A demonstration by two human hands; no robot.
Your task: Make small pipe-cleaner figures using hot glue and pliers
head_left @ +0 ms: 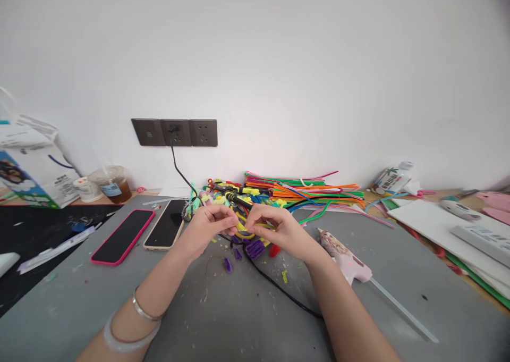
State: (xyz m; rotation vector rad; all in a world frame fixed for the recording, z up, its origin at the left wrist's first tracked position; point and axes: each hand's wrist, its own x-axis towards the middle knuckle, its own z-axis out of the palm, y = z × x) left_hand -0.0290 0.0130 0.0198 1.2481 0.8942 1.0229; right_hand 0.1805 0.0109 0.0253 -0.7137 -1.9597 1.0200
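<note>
Both hands meet above the middle of the grey mat. A yellow pipe cleaner (pixel 241 227) is pinched between the thumb and fingers of my left hand (pixel 212 225). From the other side, my right hand (pixel 279 226) grips the same yellow piece with closed fingertips. The piece looks bent or looped; its exact shape is partly covered by the fingers. Just below it lie purple pipe-cleaner pieces (pixel 255 249) and a small red one (pixel 274 251). A loose yellow bit (pixel 284 276) rests nearer to me.
Bundled coloured pipe cleaners (pixel 314 193) and pliers (pixel 238 198) lie behind my hands. Right of my forearm is a pink glue gun (pixel 346 258), its black cord (pixel 279 286) crossing the mat. Two phones (pixel 123 238) lie left; a drink cup (pixel 115 185) stands by the wall.
</note>
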